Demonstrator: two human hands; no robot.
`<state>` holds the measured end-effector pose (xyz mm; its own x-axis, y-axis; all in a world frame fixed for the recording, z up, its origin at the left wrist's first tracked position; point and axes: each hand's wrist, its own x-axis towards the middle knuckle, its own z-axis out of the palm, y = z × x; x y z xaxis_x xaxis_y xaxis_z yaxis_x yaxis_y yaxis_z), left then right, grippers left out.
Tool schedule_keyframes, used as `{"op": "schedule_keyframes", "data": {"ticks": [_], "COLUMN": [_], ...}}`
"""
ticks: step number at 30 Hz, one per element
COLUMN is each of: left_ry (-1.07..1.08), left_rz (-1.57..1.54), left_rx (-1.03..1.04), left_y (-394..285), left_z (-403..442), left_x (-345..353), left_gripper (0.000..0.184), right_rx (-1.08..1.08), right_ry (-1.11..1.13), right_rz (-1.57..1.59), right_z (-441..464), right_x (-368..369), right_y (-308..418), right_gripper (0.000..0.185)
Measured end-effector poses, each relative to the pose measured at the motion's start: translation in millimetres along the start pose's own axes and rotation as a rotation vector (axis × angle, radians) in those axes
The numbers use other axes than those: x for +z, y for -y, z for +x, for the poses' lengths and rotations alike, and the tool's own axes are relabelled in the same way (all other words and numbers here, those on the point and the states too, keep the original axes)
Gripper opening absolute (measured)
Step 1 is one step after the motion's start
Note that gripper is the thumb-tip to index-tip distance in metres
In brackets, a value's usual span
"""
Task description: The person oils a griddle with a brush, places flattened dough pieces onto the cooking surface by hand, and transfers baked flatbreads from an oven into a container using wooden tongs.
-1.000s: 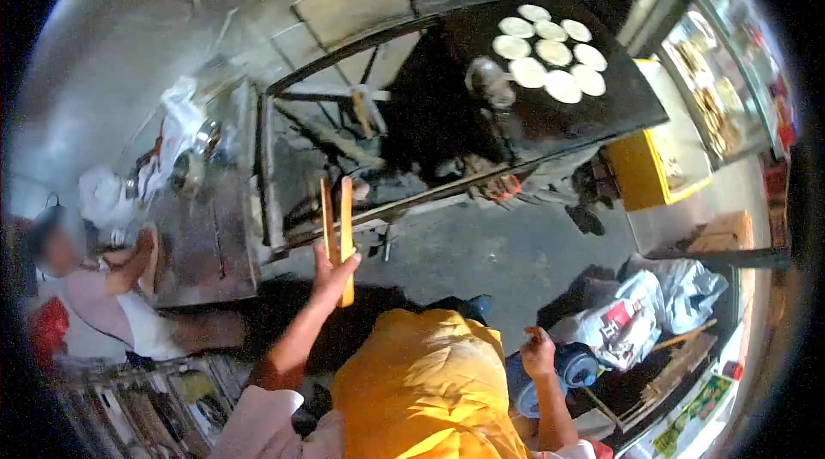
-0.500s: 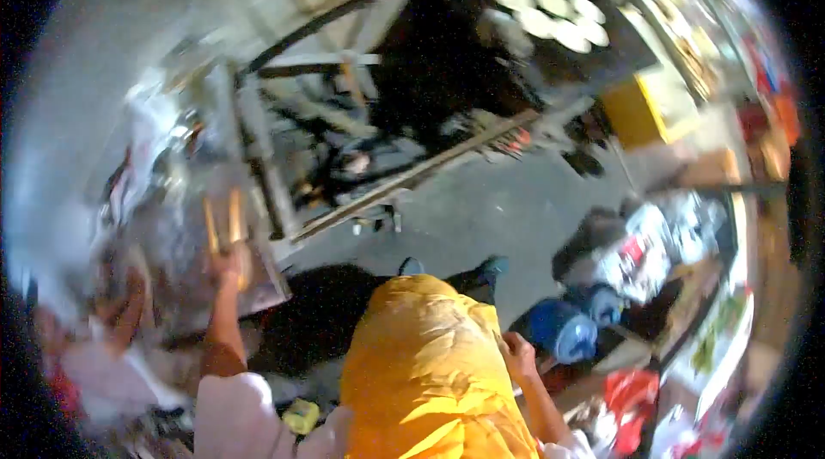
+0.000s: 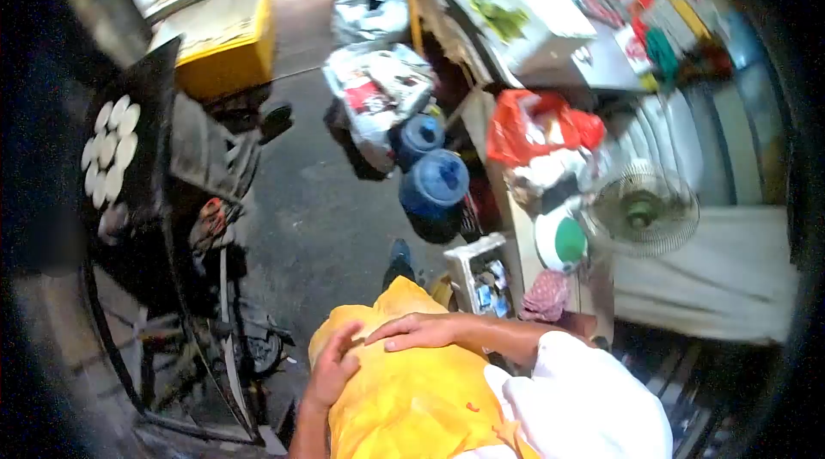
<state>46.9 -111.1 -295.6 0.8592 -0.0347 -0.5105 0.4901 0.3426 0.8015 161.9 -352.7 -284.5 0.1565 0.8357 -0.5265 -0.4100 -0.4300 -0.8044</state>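
A yellow apron (image 3: 404,399) covers my front. My right hand (image 3: 423,332) lies across its upper part, fingers stretched out and resting on the cloth, holding nothing that I can see. Close beside it, my left hand (image 3: 333,369) is raised at the apron's left edge. Its fingers are apart and slightly blurred, and nothing shows in them. My right arm in a white sleeve (image 3: 593,399) reaches in from the right.
At left, a dark cart (image 3: 159,201) carries several white discs (image 3: 107,149). Blue water jugs (image 3: 436,180) and plastic bags (image 3: 378,85) stand ahead on the floor. A fan (image 3: 640,211), a red bag (image 3: 541,128) and a foam box (image 3: 516,16) line the right. A yellow box (image 3: 228,51) stands behind.
My view has swung right. My left hand has let go of the yellow tong-like sticks and come to the apron. My right hand has moved from the apron's side onto its front.
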Motion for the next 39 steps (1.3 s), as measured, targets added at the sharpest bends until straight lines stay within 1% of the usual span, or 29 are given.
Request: {"op": "schedule_keyframes", "data": {"ticks": [2, 5, 6, 7, 8, 9, 10, 11, 12, 13, 14, 15, 16, 18, 19, 20, 22, 24, 25, 26, 27, 28, 30, 32, 33, 35, 37, 38, 39], "left_ry": [0.458, 0.543, 0.567, 0.574, 0.582, 0.591, 0.617, 0.528, 0.43, 0.443, 0.35, 0.257, 0.181, 0.169, 0.149, 0.166, -0.041, -0.009, 0.0, 0.024, 0.011, 0.04, 0.059, 0.023, 0.006, -0.048, -0.066, -0.066, -0.063], "left_rz": [0.303, 0.332, 0.351, 0.378, 0.404, 0.428, 0.442, 0.315, 0.191, 0.206, 0.109, 0.014, 0.003, -0.017, -0.025, -0.008, 0.223, 0.296, 0.307, 0.45, 0.46, 0.48, 0.501, 0.562, 0.559, 0.62, 0.574, 0.572, 0.57], "left_rx": [-0.139, -0.098, -0.119, -0.081, -0.045, -0.011, -0.035, -0.12, -0.203, -0.229, -0.209, -0.19, -0.206, -0.222, -0.23, -0.243, -0.357, -0.354, -0.367, -0.372, -0.369, -0.347, -0.317, -0.354, -0.35, -0.372, -0.359, -0.38, -0.401], "left_y": [-17, -22, -23, -23, -23, -23, -23, -23, -24, -25, -26, -28, -32, -30, -33, -34, -35, -25, -24, -35, -33, -34, -39, -43, -43, -40, -32, -28, -27], "left_z": [19, 46, 56, 67, 76, 83, 87, 89, 93, 98, 102, 107, 112, 129, 137, 144, 157, 168, 172, 174, 174, 173, 171, 164, 161, 153, 145, 142, 140], "left_x": [22, 47, 54, 60, 66, 71, 76, 80, 84, 88, 91, 96, 101, 93, 95, 97, 98, 82, 74, 80, 71, 65, 58, 53, 50, 44, 33, 29, 28], "left_gripper": [0.054, 0.058, 0.058, 0.056, 0.055, 0.055, 0.055, 0.055, 0.055, 0.055, 0.055, 0.055, 0.056, 0.05, 0.047, 0.047, 0.041, 0.035, 0.034, 0.032, 0.031, 0.031, 0.031, 0.031, 0.031, 0.03, 0.029, 0.029, 0.028], "right_rx": [-0.034, 0.173, 0.237, 0.237, 0.339, 0.365, 0.353, 0.355, 0.38, 0.403, 0.469, 0.481, 0.477, 0.45, 0.516, 0.482, 0.368, 0.256, 0.252, 0.127, -0.015, -0.062, -0.136, -0.325, -0.31, -0.376, -0.353, -0.408, -0.374], "right_ry": [-0.092, -0.275, -0.382, -0.508, -0.688, -0.864, -0.966, -1.096, -1.171, -1.238, -1.246, -1.253, -1.24, -1.21, -1.205, -1.229, -1.32, -1.494, -1.592, -1.681, -1.771, -1.825, -1.869, -1.807, -1.858, -1.91, -1.922, -1.912, -1.918], "right_rz": [0.06, -0.073, -0.143, -0.389, -0.457, -0.464, -0.328, -0.329, -0.174, -0.019, 0.076, 0.109, 0.216, 0.357, 0.371, 0.431, 0.524, 0.542, 0.591, 0.786, 0.972, 1.105, 1.311, 1.505, 1.625, 1.785, 1.816, 1.807, 1.812], "right_z": [-49, -112, -134, -145, -160, -169, -177, -179, -183, -187, -189, -189, -189, -183, -179, -174, -162, -149, -161, -156, -151, -155, -166, -164, -164, -166, -174, -174, -176], "right_x": [-28, -78, -91, -102, -108, -112, -121, -125, -125, -123, -119, -112, -103, -80, -69, -61, -57, -79, -105, -131, -155, -185, -231, -271, -287, -317, -315, -314, -314], "right_y": [-21, -67, -80, -123, -135, -166, -190, -223, -234, -244, -253, -255, -257, -266, -271, -265, -266, -288, -253, -263, -273, -268, -256, -289, -284, -303, -274, -275, -280], "right_gripper": [0.057, 0.055, 0.056, 0.059, 0.061, 0.061, 0.06, 0.058, 0.057, 0.056, 0.054, 0.054, 0.054, 0.054, 0.052, 0.049, 0.042, 0.038, 0.028, 0.029, 0.03, 0.037, 0.037, 0.04, 0.039, 0.037, 0.037, 0.04, 0.044]}}
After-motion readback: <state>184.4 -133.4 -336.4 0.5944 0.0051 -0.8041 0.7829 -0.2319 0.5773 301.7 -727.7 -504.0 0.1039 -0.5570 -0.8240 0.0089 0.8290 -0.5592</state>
